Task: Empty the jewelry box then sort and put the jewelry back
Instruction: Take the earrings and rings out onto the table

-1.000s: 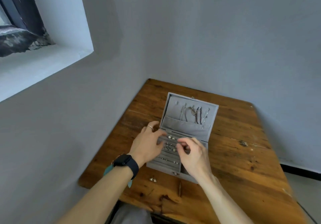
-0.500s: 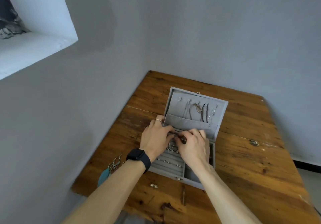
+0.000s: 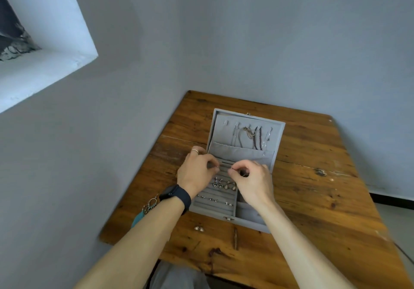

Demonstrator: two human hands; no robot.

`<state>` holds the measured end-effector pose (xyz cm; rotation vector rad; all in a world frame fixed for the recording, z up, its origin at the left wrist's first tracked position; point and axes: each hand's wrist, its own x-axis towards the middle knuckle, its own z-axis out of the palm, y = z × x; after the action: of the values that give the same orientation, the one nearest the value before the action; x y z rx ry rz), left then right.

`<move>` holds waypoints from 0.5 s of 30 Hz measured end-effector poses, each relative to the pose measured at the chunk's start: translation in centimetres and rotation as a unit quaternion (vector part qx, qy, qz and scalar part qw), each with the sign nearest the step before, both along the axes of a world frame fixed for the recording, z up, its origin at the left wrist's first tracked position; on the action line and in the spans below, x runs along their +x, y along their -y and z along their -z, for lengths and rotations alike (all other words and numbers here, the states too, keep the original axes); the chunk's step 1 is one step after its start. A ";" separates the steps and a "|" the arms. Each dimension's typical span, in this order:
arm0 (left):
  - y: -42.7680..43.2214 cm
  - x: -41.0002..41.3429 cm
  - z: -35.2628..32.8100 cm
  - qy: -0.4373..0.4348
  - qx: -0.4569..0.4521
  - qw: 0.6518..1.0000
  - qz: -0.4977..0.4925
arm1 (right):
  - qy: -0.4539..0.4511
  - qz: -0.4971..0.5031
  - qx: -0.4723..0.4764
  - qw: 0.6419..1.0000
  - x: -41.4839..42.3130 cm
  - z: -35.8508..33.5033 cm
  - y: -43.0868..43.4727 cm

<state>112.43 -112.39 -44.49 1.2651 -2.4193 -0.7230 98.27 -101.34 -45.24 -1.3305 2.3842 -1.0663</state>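
1. Far left on brown wooden table (image 3: 313,194): one teal feather earring (image 3: 139,217).
2. Left hand (image 3: 197,173) curled, thumb and forefinger pinched; contents too small to tell.
3. Two small pale studs (image 3: 199,228) lying before the box.
4. Open grey velvet jewelry box (image 3: 246,154) mid-table: necklaces (image 3: 257,138) hung in lid, rings (image 3: 224,185) in slots.
5. Right hand (image 3: 252,180) curled likewise, pinching over slots.

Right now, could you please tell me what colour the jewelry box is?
The jewelry box is light grey, inside and out; the head view shows it best.

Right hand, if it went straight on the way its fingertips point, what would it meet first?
Probably the left hand, its pinched fingertips facing it just above the grey fabric jewelry box; depth is unclear.
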 end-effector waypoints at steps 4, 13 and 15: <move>0.0 2.2 -1.6 -0.068 0.017 0.998 0.002 | 0.127 -0.009 -0.041 0.991 0.9 -1.8 -4.0; -7.4 7.9 -0.8 -0.087 0.052 0.991 0.089 | 0.173 -0.048 -0.033 0.983 6.4 2.2 -12.6; -9.0 8.3 -0.2 -0.046 0.025 0.992 0.112 | 0.158 -0.053 -0.024 0.986 7.3 3.2 -13.0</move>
<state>120.78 -103.43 -44.27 0.9624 -2.5054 -0.8881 105.60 -88.36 -48.46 -1.1856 2.0487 -1.2090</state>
